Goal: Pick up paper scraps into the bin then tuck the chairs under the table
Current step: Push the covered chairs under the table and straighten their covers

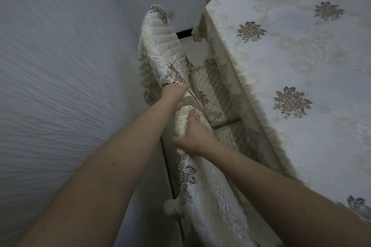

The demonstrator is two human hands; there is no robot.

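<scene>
Two chairs with cream floral covers stand side by side between the wall and the table (301, 50). My left hand (173, 91) grips the top corner of the far chair's backrest (160, 46). My right hand (193, 136) grips the top of the near chair's backrest (202, 186), fingers curled over the bunched cover. Both quilted seat cushions, the far cushion (212, 86) and the near cushion (236, 138), reach partly under the hanging tablecloth. No paper scraps or bin are in view.
A textured grey wall (60, 86) runs close along the left, leaving a narrow gap beside the chairs. A wall socket (171, 14) sits low behind the far chair. The tablecloth's edge (224, 62) hangs down over the seats.
</scene>
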